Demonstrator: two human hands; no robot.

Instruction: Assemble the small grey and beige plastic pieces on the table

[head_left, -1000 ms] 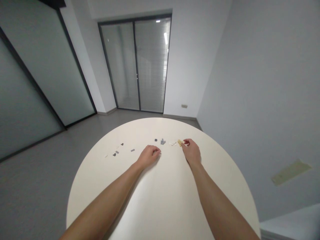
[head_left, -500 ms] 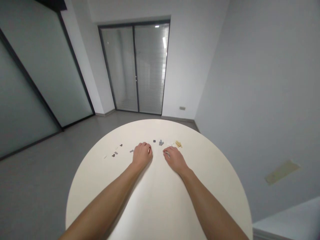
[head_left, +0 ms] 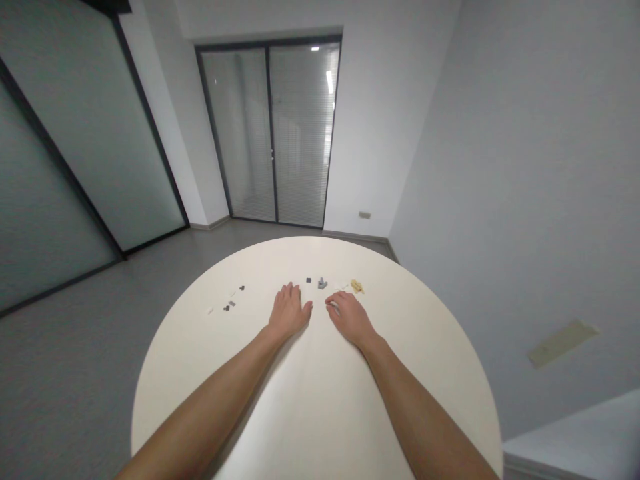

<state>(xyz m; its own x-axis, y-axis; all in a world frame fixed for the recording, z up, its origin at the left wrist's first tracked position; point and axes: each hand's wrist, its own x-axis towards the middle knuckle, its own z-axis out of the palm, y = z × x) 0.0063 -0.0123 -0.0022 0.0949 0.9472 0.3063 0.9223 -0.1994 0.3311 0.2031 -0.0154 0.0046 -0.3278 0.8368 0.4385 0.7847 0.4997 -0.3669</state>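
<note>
My left hand (head_left: 289, 313) lies palm down on the table, fingers stretched forward and thumb out to the side. Whatever is under its palm is hidden. Across a small gap, my right hand (head_left: 349, 317) rests with fingers curled and tips close together; I cannot make out what they hold. Beyond the hands sit a small dark block (head_left: 309, 280), a cluster of grey pieces (head_left: 322, 283) and a pile of yellow pieces (head_left: 357, 286). Faint white pieces (head_left: 343, 287) lie just past my right fingers.
The round white table (head_left: 320, 413) carries more small pieces at left: dark ones (head_left: 227, 308), a grey one (head_left: 232, 303) and a white one (head_left: 210, 311). A white wall (head_left: 500, 200) stands at right, glass doors (head_left: 273, 133) ahead.
My left hand has gone from curled to flat, with its thumb spread to the right. The grey piece beside it is no longer visible. My right hand has hardly moved.
</note>
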